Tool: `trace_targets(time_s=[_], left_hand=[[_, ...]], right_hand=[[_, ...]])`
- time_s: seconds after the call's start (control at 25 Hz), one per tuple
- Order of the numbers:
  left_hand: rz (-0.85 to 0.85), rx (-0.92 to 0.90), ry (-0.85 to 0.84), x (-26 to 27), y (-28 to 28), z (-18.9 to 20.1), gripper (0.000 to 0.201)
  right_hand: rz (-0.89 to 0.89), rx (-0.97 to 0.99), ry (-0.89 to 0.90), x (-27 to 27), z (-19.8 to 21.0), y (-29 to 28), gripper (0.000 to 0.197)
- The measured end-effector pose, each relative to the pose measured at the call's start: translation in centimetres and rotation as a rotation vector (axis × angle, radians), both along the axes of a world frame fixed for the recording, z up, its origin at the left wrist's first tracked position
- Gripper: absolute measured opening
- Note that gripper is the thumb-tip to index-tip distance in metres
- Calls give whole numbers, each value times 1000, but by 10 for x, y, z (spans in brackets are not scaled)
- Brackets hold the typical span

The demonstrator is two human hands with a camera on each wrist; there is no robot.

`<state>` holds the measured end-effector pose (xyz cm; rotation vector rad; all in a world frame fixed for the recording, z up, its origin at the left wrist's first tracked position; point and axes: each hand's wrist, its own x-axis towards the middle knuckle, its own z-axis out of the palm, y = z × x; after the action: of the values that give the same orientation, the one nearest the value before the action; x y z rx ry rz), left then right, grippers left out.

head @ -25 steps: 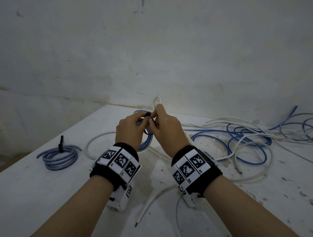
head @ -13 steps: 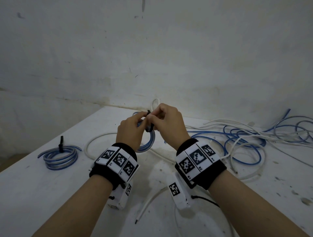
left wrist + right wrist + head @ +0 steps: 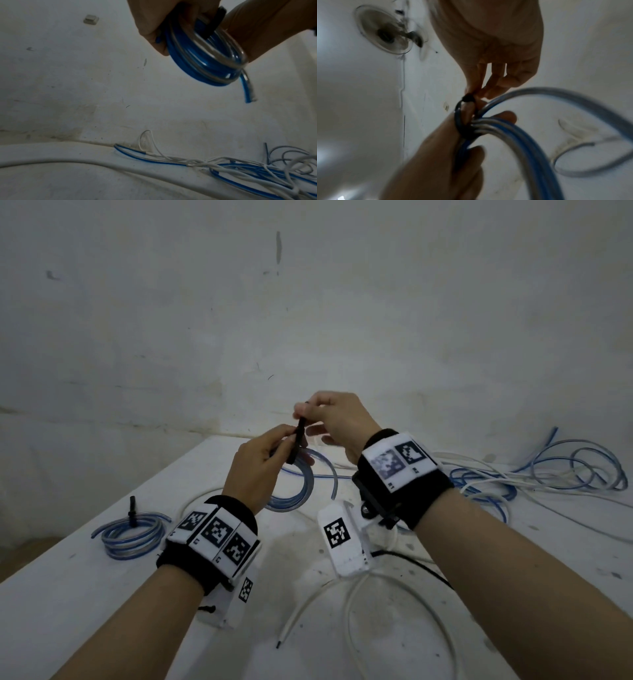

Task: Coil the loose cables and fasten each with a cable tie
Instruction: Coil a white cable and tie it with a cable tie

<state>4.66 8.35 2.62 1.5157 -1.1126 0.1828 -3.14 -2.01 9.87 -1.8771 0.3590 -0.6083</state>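
Right fingers [image 3: 301, 408] pinching black cable tie [image 3: 297, 440] above left-held coil [image 3: 298, 487].

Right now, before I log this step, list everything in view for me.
held coil: one, blue and clear, lifted above the table, in the left hand
cable tie: one, black, looped around the held coil, tail pulled upward
finished coil: one, blue and clear, black tie, table's left side
loose cables: tangled pile, blue and white, table's right side
white cable: one, near edge
table: one, white
fan: one, on the wall
left hand: grips held coil
right hand: pinches cable tie
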Motion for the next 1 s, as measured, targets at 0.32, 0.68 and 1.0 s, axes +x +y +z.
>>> trace_targets(time_s=[0.32,0.68,1.0], left_hand=[[61,40,-236,-20,18,3,29],[76,-87,-35,-14,37,-2,27],[84,-238,80,6,65,17,21]], right_hand=[[-152,-96,-61,15,13,0,34],[-162,-273,-173,33,19,26,29],[-11,-124,-145,76,17,64,20]])
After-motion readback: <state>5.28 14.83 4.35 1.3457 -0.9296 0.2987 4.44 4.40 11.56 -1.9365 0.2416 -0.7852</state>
